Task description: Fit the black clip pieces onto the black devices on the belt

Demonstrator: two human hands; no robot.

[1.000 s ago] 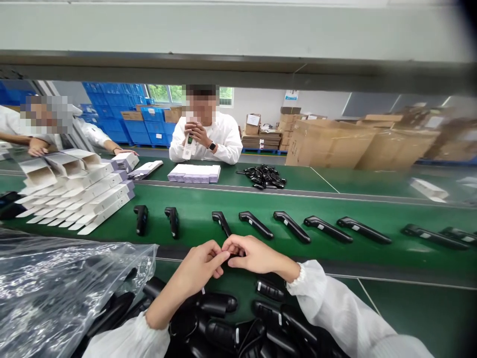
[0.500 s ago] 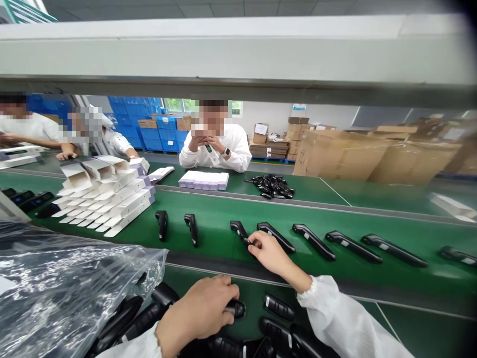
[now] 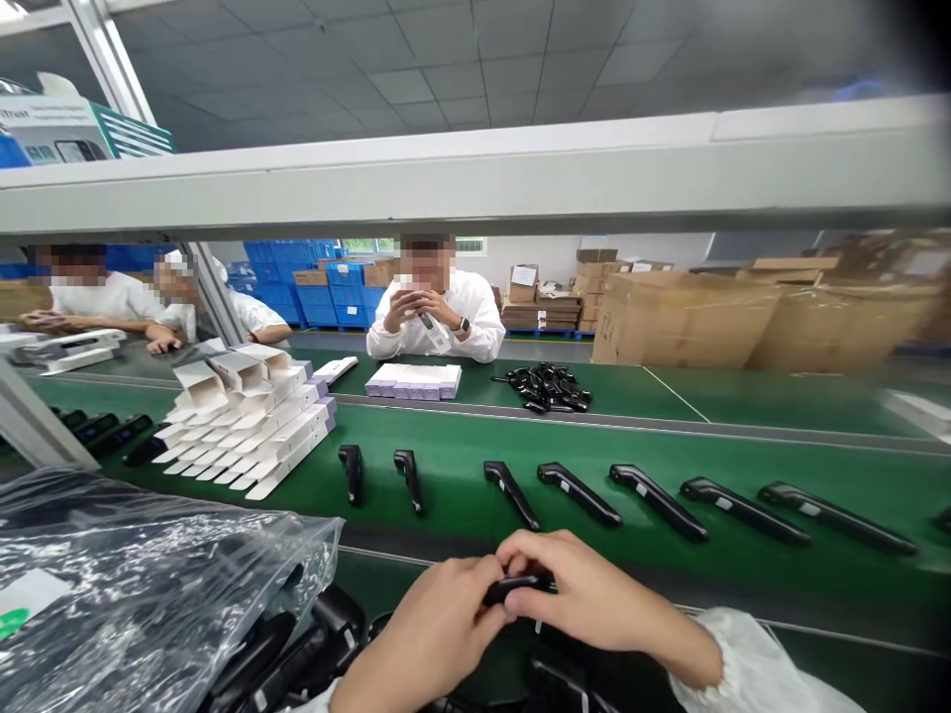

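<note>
Crinkled clear plastic bag (image 3: pixel 141 584) fills the lower left. At bottom centre my left hand (image 3: pixel 438 634) and right hand (image 3: pixel 594 594) both pinch one black handheld device (image 3: pixel 516 586); held only by fingertips, it could slip onto the black pile (image 3: pixel 312 644) below. Across mid-frame, more devices lie spaced along the green conveyor belt (image 3: pixel 743 456). Cardboard cartons (image 3: pixel 684 317) sit upper right, under the grey shelf beam (image 3: pixel 475 188).

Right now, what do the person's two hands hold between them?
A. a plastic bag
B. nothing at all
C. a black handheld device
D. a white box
C: the left hand and the right hand meet on one black device, near the belt; the boxes and the bag lie apart to the left.
</note>
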